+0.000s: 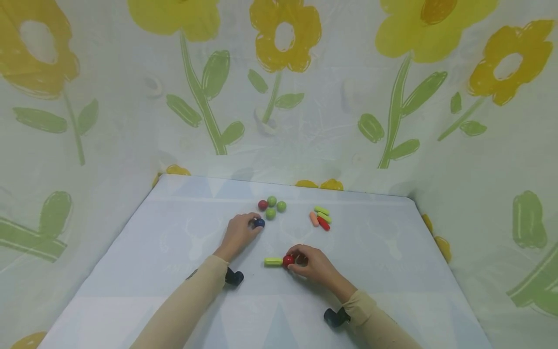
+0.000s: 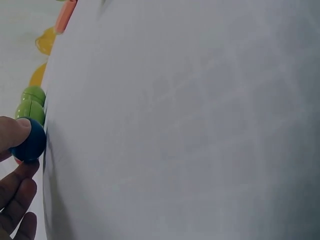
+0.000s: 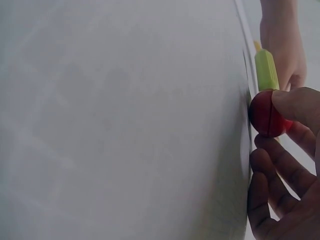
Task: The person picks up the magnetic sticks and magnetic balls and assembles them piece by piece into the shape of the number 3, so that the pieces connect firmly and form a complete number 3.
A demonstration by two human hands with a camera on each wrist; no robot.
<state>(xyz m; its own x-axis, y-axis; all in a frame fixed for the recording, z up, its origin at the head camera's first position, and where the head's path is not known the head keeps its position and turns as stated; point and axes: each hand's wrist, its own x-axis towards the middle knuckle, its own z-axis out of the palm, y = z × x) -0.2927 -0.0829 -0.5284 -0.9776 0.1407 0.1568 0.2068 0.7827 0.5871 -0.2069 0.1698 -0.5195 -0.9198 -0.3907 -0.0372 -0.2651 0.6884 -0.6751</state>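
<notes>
Between thumb and fingers, my left hand (image 1: 240,233) pinches a dark blue ball (image 1: 259,223) at the table's middle; the left wrist view shows the blue ball (image 2: 31,142) with the thumb on its side. My right hand (image 1: 315,264), nearer to me, pinches a red ball (image 1: 288,261). That ball sits at the right end of a yellow-green ridged stick (image 1: 273,261) lying on the table. In the right wrist view, thumb and fingertips are on the red ball (image 3: 266,114), with the yellow-green stick (image 3: 266,70) just beyond it.
Behind my left hand stand several green balls (image 1: 271,213) and another red ball (image 1: 262,205). To their right lie two yellow-green sticks (image 1: 323,217), an orange stick (image 1: 314,219) and a red stick (image 1: 324,223). A flower-printed curtain (image 1: 322,121) surrounds the pale table (image 1: 383,271).
</notes>
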